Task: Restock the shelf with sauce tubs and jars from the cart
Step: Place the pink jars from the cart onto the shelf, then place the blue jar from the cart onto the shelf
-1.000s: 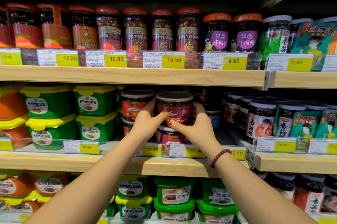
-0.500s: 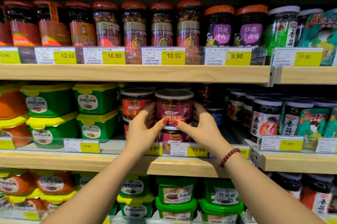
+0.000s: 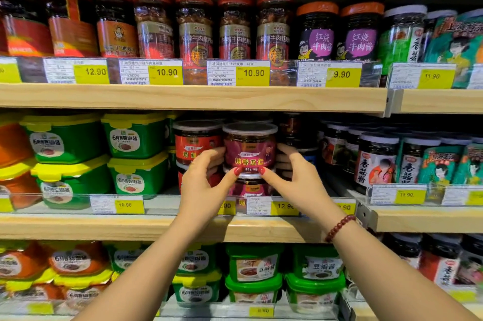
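Sauce tub (image 3: 249,148) w/ the magenta label is on the middle shelf (image 3: 104,226), in the front row behind the price strip (image 3: 282,207), stacked on a second tub (image 3: 248,188) of the same kind. It stands upright, label facing out, close beside the red tub (image 3: 194,143) on its left; can't tell if they touch. Left hand (image 3: 206,184) & right hand (image 3: 298,179) both grip it: fingers curled round the sides, thumbs pinching low on the front near its bottom rim. Bead bracelet (image 3: 339,226) on the right wrist. Green tubs (image 3: 133,137) fill the shelf's left end, dark jars (image 3: 376,161) the right end.

Step in hand, prob.: seating & squaring this tub on the stack, so placement looks nearly done. Whether its base is fully down on the lower lid isn't clear, as the thumbs cover the joint. Next move calls for a gentle release, both hands together, w/o nudging the stack sideways or out over the shelf's front edge; a tub on a smooth lid could slide. Then back to the cart, not in view, for more stock.
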A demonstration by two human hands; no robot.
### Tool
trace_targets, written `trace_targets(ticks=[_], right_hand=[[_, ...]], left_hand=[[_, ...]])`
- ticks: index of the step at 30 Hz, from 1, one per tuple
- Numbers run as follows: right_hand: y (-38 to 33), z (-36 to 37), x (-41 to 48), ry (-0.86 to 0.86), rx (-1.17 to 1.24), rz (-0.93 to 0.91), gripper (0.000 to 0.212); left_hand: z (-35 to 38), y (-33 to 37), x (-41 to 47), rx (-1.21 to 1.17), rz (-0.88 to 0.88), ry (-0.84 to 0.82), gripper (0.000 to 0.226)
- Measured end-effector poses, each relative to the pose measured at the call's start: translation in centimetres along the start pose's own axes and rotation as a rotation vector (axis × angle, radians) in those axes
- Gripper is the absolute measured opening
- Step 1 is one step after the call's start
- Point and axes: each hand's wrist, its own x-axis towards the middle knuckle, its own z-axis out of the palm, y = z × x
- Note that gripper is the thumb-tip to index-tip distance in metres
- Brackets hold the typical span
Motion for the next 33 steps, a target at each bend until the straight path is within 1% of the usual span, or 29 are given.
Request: trace_targets(ticks=[2, 4, 7, 9, 12, 15, 20, 23, 26, 29, 31, 33], right_hand=[[-0.2, -0.4, -2.0, 0.07, -0.017, -0.028, 0.054], [-0.3, -1.0, -4.5, 0.131, -0.025, -0.094, 0.044], [0.1, -2.3, -8.9, 0.205, -0.036, -0.118, 0.038], [0.9, -3.1, -12.1, 0.275, -0.055, -0.091, 0.036], [2.8, -4.3, -17.3, 0.329, -0.089, 0.04, 0.037], [5.0, -5.7, -22.9, 0.367, -0.097, 0.252, 0.033], [7.2, -8.5, -31.2, 0.476, -0.139, 0.522, 0.027], [8.8, -10.3, -35.5, 0.533, -0.157, 0.657, 0.027], [10.4, -12.1, -39.2, 0.575, -0.23, 0.74, 0.03], [12.3, -13.7, -42.5, 0.633, -0.225, 0.822, 0.03], [14.1, -14.7, -44.5, 0.656, -0.204, 0.871, 0.028], [16.1, -15.4, -45.9, 0.662, -0.148, 0.939, 0.027]], left_hand=[[-0.2, 0.5, -1.2, -0.062, 0.016, -0.012, 0.041], [0.0, 1.4, -2.6, -0.119, 0.048, -0.038, 0.045], [1.2, 2.7, -5.0, -0.216, 0.065, -0.109, 0.043], [2.5, 3.4, -7.1, -0.276, 0.072, -0.182, 0.042], [5.2, 3.7, -10.7, -0.317, 0.065, -0.309, 0.042], [8.4, 3.8, -14.4, -0.331, 0.034, -0.455, 0.04], [13.7, 4.8, -20.4, -0.42, -0.142, -0.707, 0.04], [16.5, 5.7, -22.9, -0.389, -0.106, -0.8, 0.04], [19.5, 6.7, -25.2, -0.426, -0.174, -0.883, 0.044], [22.4, 7.5, -27.7, -0.35, -0.19, -0.952, 0.043], [24.0, 7.9, -29.6, -0.307, -0.237, -0.995, 0.042], [25.5, 7.8, -31.5, -0.303, -0.34, -1.025, 0.04]])
